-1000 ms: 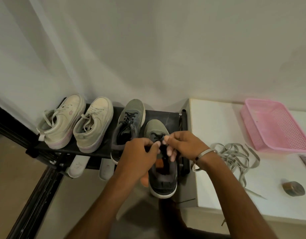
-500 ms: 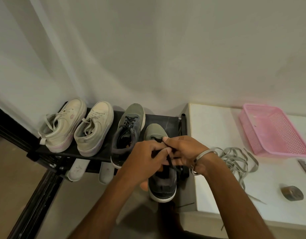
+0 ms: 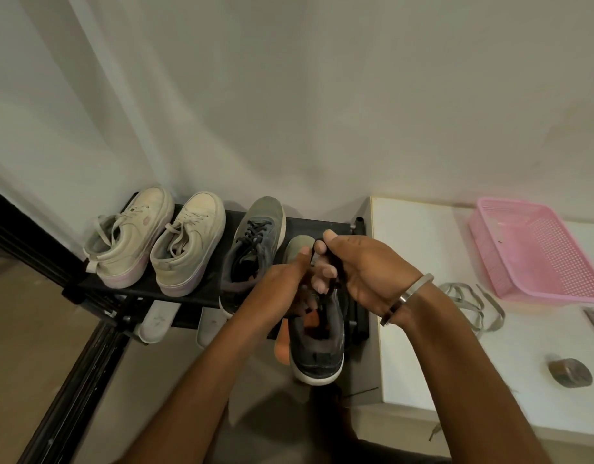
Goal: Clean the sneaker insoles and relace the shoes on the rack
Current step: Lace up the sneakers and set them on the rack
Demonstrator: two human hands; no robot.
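Dark cord is what we're working: the black shoelace (image 3: 332, 262) is pinched in our right hand (image 3: 359, 266) above the grey suede sneaker with the white sole (image 3: 317, 343), whose heel hangs off the near edge of the black metal shoe rack (image 3: 322, 226). Our left hand (image 3: 282, 289) curls at the tongue, fingers on the lace too, as far as we can tell.

We judge this the last shoe to lace: its grey partner (image 3: 252, 249) sits laced beside it, and the two cream platform sneakers (image 3: 161, 242) at the left are laced. Pale insoles (image 3: 156, 321) and an orange one (image 3: 282, 343) poke out below the shelf, apparently not yet refitted.

Room is tight to the right, where the white table (image 3: 423, 329) edge and rack post crowd our wrist. Grey flat laces (image 3: 470, 303) lie loose there, near the pink plastic basket (image 3: 537, 252). Near us it's open.
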